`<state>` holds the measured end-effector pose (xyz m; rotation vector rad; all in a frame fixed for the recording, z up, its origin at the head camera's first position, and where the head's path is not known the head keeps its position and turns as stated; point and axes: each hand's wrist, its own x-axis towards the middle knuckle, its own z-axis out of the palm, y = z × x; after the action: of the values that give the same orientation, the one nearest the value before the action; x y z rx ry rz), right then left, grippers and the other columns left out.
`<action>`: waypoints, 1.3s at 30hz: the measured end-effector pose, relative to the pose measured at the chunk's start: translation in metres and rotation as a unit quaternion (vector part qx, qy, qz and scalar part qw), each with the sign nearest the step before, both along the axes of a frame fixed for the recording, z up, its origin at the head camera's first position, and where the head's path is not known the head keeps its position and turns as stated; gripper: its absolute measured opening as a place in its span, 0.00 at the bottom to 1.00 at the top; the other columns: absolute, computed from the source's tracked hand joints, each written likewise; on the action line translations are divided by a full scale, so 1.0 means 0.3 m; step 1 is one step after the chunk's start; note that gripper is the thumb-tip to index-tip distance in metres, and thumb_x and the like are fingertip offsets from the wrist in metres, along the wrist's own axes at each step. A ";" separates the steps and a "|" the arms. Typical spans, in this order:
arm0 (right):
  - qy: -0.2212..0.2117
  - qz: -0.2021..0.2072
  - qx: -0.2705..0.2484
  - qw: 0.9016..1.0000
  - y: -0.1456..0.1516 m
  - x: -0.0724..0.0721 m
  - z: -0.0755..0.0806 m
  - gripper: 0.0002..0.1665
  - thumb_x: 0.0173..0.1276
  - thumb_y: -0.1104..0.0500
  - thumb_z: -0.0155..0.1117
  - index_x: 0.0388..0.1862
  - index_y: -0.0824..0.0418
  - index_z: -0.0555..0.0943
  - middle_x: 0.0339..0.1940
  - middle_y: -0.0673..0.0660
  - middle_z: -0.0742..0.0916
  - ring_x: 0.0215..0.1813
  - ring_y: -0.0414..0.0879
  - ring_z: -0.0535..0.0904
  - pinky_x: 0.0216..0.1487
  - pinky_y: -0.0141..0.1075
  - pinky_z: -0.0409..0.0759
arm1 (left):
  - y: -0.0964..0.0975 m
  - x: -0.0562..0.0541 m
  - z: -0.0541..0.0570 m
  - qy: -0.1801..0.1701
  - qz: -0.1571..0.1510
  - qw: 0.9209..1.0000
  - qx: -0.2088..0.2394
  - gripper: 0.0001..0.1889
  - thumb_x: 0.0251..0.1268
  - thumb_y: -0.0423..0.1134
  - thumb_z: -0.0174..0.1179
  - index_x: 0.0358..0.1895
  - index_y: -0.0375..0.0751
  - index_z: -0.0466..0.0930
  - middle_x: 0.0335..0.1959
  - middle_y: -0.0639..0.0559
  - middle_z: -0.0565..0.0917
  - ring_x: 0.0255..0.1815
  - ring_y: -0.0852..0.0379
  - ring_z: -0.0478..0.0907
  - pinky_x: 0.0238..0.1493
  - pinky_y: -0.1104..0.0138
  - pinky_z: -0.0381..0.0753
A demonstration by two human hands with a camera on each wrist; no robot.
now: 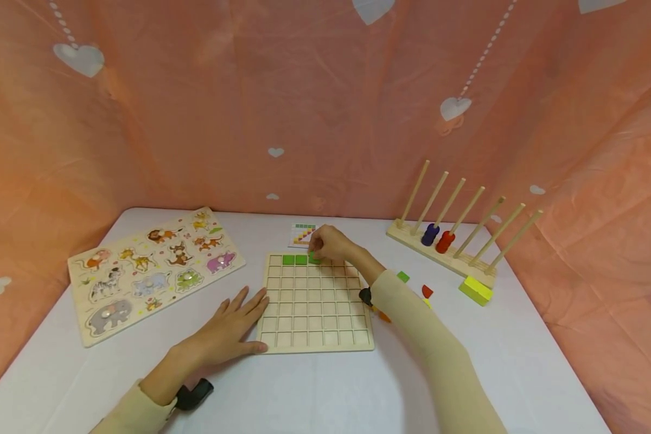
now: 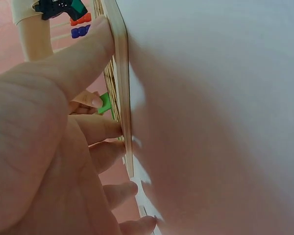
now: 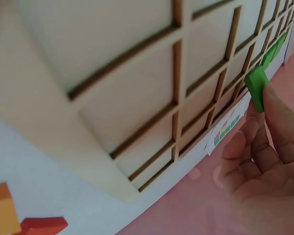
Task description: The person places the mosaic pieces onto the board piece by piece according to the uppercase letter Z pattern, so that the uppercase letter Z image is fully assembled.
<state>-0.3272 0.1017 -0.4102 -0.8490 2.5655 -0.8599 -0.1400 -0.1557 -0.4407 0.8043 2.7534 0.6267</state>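
Observation:
A wooden grid board (image 1: 314, 306) lies on the white table, with two green square tiles (image 1: 295, 260) set side by side in its far row. My right hand (image 1: 333, 243) pinches another green tile (image 3: 256, 87) between thumb and fingers, just to the right of those two. In the right wrist view this tile is tilted against the grid. My left hand (image 1: 225, 333) lies with spread fingers along the board's left edge, its thumb near the front corner. The left wrist view shows thumb and fingertips (image 2: 115, 128) touching the board's side.
A small pattern card (image 1: 298, 236) lies behind the board. On the left is an animal peg puzzle (image 1: 135, 241). At the back right stands a wooden peg rack (image 1: 412, 239) with purple and red beads, a yellow block (image 1: 475, 290) nearby. Loose pieces, including a red one (image 1: 427, 291), lie by my right forearm.

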 end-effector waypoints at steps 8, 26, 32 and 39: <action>0.015 -0.004 0.049 0.999 -0.009 0.008 -0.001 0.04 0.60 0.68 0.74 0.34 0.64 0.86 0.32 0.54 0.86 0.35 0.43 0.79 0.39 0.31 0.77 | -0.004 -0.010 -0.009 0.015 -0.005 1.000 0.000 0.49 0.60 0.61 0.65 0.76 0.32 0.59 0.79 0.37 0.53 0.78 0.30 0.40 0.70 0.30 0.45; 0.030 0.000 0.061 0.998 -0.005 0.011 -0.011 0.09 0.59 0.65 0.76 0.38 0.63 0.86 0.34 0.54 0.85 0.39 0.45 0.79 0.43 0.34 0.78 | -0.041 -0.064 -0.045 0.055 -0.049 0.997 0.036 0.50 0.48 0.67 0.70 0.72 0.40 0.69 0.78 0.39 0.58 0.79 0.34 0.45 0.72 0.33 0.45; 0.034 0.002 0.064 0.997 -0.008 0.013 -0.014 0.09 0.58 0.64 0.77 0.38 0.63 0.86 0.34 0.54 0.86 0.39 0.45 0.79 0.42 0.34 0.78 | -0.044 -0.062 -0.042 0.071 -0.060 0.995 0.038 0.49 0.49 0.67 0.70 0.70 0.38 0.71 0.76 0.36 0.61 0.77 0.32 0.49 0.70 0.32 0.50; 0.032 0.005 0.050 0.998 -0.006 0.020 -0.009 0.08 0.59 0.65 0.76 0.37 0.63 0.87 0.34 0.54 0.86 0.38 0.45 0.79 0.42 0.33 0.78 | -0.044 -0.061 -0.045 0.068 -0.057 0.995 0.037 0.49 0.49 0.67 0.70 0.71 0.39 0.71 0.77 0.37 0.60 0.78 0.32 0.48 0.71 0.33 0.50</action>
<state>-0.3211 0.1000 -0.4129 -0.8723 2.6320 -0.7049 -0.1582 -0.1688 -0.4541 1.0494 2.7928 0.6775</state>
